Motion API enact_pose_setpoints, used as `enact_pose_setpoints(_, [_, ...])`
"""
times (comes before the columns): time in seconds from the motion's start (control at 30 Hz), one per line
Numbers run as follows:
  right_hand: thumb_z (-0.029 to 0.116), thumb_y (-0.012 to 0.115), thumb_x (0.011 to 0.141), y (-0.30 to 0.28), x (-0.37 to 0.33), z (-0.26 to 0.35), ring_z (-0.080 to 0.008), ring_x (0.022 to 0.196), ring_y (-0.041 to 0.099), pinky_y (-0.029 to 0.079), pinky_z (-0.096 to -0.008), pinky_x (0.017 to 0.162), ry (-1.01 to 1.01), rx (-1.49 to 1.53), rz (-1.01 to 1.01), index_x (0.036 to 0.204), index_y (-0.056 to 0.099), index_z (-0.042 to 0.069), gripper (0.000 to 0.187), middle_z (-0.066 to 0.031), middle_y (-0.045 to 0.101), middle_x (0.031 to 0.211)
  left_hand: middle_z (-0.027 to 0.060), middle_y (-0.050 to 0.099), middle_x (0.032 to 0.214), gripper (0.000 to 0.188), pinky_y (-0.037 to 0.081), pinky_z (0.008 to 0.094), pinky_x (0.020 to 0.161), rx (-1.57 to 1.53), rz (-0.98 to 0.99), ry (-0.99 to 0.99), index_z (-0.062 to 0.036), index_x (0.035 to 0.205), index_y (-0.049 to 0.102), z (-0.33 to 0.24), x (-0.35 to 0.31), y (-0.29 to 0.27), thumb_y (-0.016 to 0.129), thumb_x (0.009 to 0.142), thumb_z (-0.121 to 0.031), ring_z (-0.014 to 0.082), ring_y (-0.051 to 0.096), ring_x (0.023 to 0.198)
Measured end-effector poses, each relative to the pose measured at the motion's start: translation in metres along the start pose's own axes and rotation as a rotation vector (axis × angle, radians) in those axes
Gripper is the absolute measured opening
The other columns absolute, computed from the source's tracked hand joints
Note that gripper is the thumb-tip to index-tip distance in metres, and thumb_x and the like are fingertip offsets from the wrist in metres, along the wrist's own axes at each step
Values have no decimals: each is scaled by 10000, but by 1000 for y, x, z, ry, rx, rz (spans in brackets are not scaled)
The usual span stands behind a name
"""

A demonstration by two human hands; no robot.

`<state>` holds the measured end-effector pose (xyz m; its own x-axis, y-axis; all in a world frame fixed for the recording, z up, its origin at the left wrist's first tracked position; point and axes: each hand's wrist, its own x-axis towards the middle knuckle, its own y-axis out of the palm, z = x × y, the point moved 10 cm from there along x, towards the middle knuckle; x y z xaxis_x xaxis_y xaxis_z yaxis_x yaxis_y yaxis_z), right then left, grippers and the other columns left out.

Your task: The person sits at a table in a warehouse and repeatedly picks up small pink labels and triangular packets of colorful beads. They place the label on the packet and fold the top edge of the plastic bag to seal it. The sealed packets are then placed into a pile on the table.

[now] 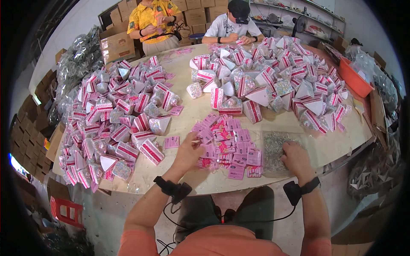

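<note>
My left hand (188, 152) is at the left edge of a spread of small pink printed cards (242, 147), its curled fingers apart and touching the nearest ones. My right hand (296, 158) reaches into a flat clear tray or bag of thin silvery pieces (274, 144), right of the cards. Those fingers are bent together among the pieces, and what they pinch, if anything, is hidden. One loose pink card (172, 142) lies left of my left hand. Beyond it sits a large heap of cake-slice-shaped packages (128, 151), pink and white with speckled sides.
A second heap of packages (261, 96) covers the table's (192, 123) far right. Across the table are a person in a yellow shirt (153, 21) and a person in a white shirt (232, 29). An orange basin (354, 78) stands at right, a red stool (66, 211) at lower left.
</note>
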<state>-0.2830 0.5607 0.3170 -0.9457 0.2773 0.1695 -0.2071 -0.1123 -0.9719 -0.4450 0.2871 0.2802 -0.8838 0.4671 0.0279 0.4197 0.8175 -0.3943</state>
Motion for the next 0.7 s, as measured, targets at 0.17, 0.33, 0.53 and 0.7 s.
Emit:
enact_pose_setpoints(0.17, [74, 584, 705, 3, 6, -4, -359, 795, 555, 452, -433, 706, -31, 40, -15, 768, 566, 14, 89, -178, 543, 827, 215, 511, 1056, 546, 399, 408, 848, 258, -279, 233, 50, 1151, 420, 11, 27, -31, 633, 718, -207, 339, 500, 968])
enact_pose_setpoints(0.33, [69, 547, 722, -13, 3, -16, -360, 760, 546, 443, -417, 666, -61, 279, -223, 753, 551, -3, 79, -189, 553, 791, 231, 448, 1127, 634, 340, 412, 919, 225, -152, 300, 60, 1196, 360, 3, 38, 18, 646, 703, -217, 367, 423, 1061])
enact_pose_setpoints(0.53, [50, 502, 751, -26, 6, -34, -204, 527, 556, 424, -308, 489, 187, 664, -187, 742, 517, -20, 72, -120, 546, 613, 180, 491, 1056, 623, 380, 327, 857, -68, -69, 212, 51, 1249, 305, -16, 33, 43, 610, 766, -197, 250, 479, 985])
enact_pose_setpoints(0.7, [20, 475, 765, -16, 1, -43, -94, 471, 524, 381, -226, 399, 297, 945, -165, 742, 533, -11, 70, -50, 541, 615, 172, 527, 1027, 514, 422, 309, 807, -173, -89, 133, 48, 1213, 363, 5, 25, 23, 578, 798, -165, 222, 527, 934])
